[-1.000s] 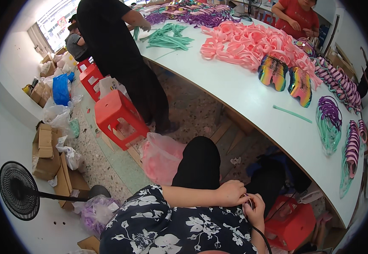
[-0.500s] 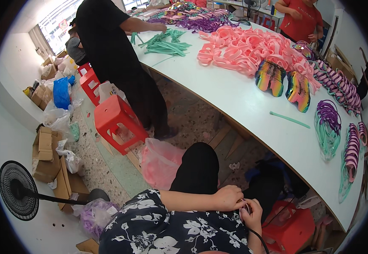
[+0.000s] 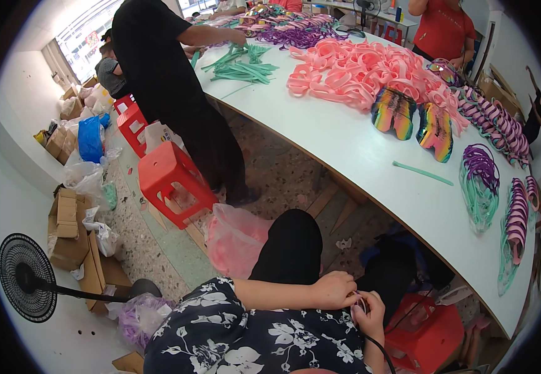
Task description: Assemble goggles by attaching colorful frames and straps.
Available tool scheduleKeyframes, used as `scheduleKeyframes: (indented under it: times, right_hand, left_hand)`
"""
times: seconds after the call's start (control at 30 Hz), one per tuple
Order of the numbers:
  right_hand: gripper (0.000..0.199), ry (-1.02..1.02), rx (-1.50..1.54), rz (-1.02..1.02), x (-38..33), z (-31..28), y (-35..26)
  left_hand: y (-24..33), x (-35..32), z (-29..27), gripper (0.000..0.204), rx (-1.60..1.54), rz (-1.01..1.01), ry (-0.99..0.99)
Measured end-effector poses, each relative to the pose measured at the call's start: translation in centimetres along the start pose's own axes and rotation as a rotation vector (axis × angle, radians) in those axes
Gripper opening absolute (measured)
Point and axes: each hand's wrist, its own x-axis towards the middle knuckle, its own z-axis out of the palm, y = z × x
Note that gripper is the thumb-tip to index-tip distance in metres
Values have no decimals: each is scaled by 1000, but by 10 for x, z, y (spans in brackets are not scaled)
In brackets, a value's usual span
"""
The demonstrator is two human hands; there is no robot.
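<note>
Over my lap, my left hand (image 3: 336, 290) and my right hand (image 3: 370, 310) are closed close together, their fingertips meeting. A small pale, thin-edged piece shows between them; the fingers hide most of it and its kind is unclear. On the white table (image 3: 370, 163) beyond lie two rainbow mirrored goggle lenses (image 3: 393, 115), a heap of pink frames (image 3: 345, 71) and a single mint-green strip (image 3: 423, 173). To the right are a bundle of purple and green cords (image 3: 481, 184) and a stack of pink-and-purple goggle frames (image 3: 517, 215).
A person in black (image 3: 170, 87) stands at the table's left by green strips (image 3: 245, 70); another in red (image 3: 446, 31) stands behind it. Red stools (image 3: 174, 177), a pink-filled bag (image 3: 236, 240), a black fan (image 3: 27, 277) and cartons (image 3: 68, 215) stand around me.
The person in red has raised one hand and lowered the other. The person in black has shifted a hand over the green strips. My hands stay nearly still.
</note>
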Motion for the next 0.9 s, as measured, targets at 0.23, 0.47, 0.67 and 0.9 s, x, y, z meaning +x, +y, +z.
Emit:
scheduleKeyframes:
  times: [0.23,0.47,0.67,0.9]
  right_hand:
    - [34,7,1,3,0,0,-2]
    - [33,15,-11,-11,-2,1,1]
    - [36,35,-41,-10,-4,0,4]
    - [36,22,-40,5,-5,1,3]
  left_hand:
    - [0,0,1,35,-6,7,-3]
    - [0,0,1,35,-2,10,-14]
    - [-1,-1,4,36,-5,17,4]
    - [1,-1,1,36,-21,6,2]
